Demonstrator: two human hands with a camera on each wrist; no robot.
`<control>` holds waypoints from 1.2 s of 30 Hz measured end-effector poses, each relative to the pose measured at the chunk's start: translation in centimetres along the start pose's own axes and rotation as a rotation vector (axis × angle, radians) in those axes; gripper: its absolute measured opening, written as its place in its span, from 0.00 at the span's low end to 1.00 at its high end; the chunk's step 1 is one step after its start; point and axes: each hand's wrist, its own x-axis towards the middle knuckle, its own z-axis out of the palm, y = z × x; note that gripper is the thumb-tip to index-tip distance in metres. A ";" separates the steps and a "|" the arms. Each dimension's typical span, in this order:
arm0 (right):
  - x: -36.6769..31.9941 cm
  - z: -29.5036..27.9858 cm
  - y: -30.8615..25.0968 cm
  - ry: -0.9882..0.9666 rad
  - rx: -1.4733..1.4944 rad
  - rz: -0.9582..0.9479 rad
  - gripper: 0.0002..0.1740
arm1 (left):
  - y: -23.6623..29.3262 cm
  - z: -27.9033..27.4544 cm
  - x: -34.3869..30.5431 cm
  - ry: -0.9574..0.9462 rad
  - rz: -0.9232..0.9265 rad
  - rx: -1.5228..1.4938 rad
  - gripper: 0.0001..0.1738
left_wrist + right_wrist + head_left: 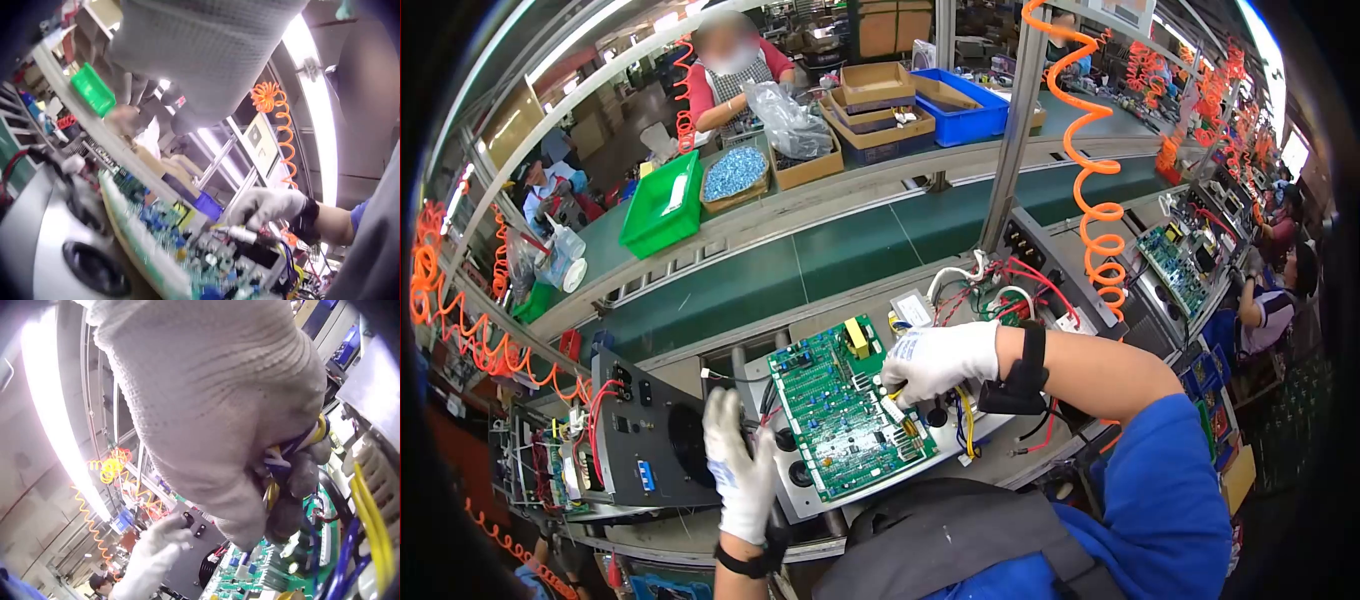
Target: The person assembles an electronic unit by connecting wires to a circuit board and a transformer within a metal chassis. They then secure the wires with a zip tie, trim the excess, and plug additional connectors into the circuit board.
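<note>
A green circuit board [830, 425] crowded with components lies on a light metal chassis [810, 508] in front of the person. The gloved right hand [945, 358] is over the board's right edge. In the right wrist view its curled fingers grip a bundle of yellow, blue and white wires [279, 464]. A white connector [240, 234] shows by those fingers in the left wrist view. The gloved left hand [738, 470] is raised beside the board's left edge, fingers extended and nothing held. Round black parts [800, 473] on the chassis sit close to it.
A dark panelled unit [640, 440] with red wires stands at the left. A coiled orange hose [1090, 200] hangs at the right. Behind runs a green conveyor [850, 250], with a green bin [662, 205], a blue crate [970, 120] and another person [735, 80] beyond.
</note>
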 end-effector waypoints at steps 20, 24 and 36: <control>1.5 2.0 0.0 0.090 -0.449 0.086 0.07 | -0.6 4.0 -9.5 -0.032 -0.150 0.012 0.27; 1.7 2.3 0.4 0.121 -0.504 0.060 0.08 | -0.7 4.1 -9.5 -0.035 -0.146 0.015 0.27; 1.5 3.2 1.3 0.263 -0.499 -0.089 0.05 | -0.6 3.9 -9.5 0.029 -0.062 -0.006 0.25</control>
